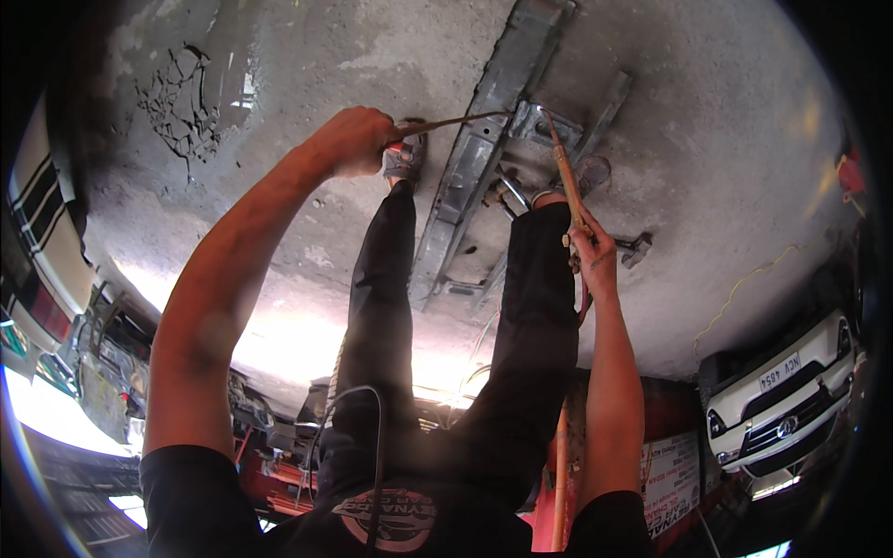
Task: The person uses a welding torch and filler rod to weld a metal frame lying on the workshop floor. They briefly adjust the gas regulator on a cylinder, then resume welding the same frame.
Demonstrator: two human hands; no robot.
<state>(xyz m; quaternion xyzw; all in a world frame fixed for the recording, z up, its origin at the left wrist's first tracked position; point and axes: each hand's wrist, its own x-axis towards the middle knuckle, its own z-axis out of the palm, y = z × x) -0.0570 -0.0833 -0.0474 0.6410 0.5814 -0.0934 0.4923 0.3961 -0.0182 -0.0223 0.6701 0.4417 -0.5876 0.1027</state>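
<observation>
My left hand is closed around one end of a long, thin dark rod. The rod points right, its tip at the edge of a grey metal beam on the floor. In my right hand is a brass-coloured gas torch, gripped by its lower body. The torch's nozzle reaches a small metal bracket beside the beam, where a bright spot glows. A reddish hose hangs below my right hand. My feet stand on either side of the beam.
A dark metal tool head lies right of my right wrist. Shiny tools lie between my feet. Another metal rail runs along the bracket's right. A yellow cord crosses the floor. A white van stands right, another vehicle left.
</observation>
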